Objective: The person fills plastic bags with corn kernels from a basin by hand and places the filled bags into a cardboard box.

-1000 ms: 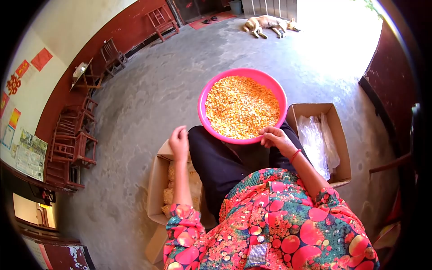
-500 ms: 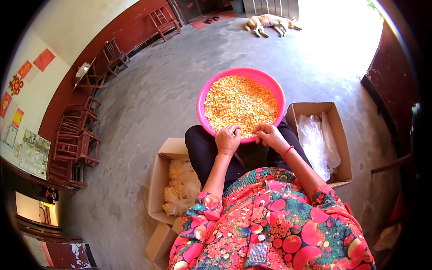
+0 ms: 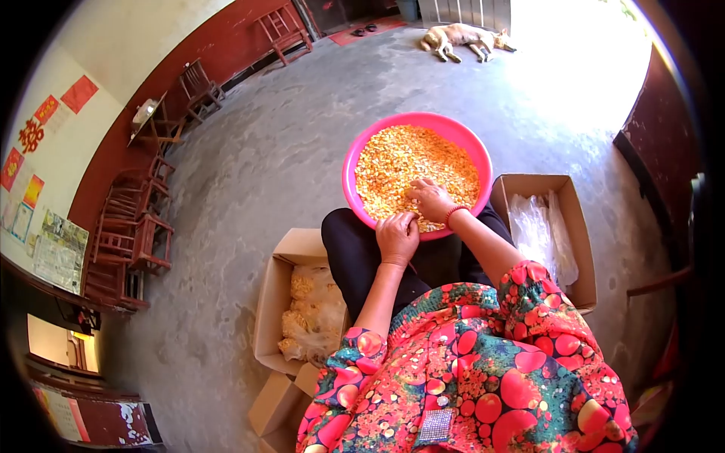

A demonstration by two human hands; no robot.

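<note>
A pink plastic basin [image 3: 349, 181] filled with yellow-orange corn kernels [image 3: 411, 160] rests on my lap. My left hand [image 3: 397, 235] is at the basin's near rim, fingers curled closed; whatever they hold, if anything, is hidden. Over the near part of the corn, my right hand [image 3: 432, 200] reaches in from the right, its fingers partly spread and touching the kernels. A red bracelet [image 3: 455, 214] circles the right wrist.
On my left, a cardboard box [image 3: 269, 306] holds clear bags of yellow contents [image 3: 308, 309]. Another cardboard box [image 3: 580, 234] with clear plastic bags [image 3: 532, 230] stands on my right. Wooden chairs [image 3: 136, 226] line the left wall. A dog [image 3: 464, 39] lies on the far floor.
My right hand has moved from the near rim forward and left onto the corn, its fingers loosening from a pinch. My left hand stays at the rim. The view has shifted slightly.
</note>
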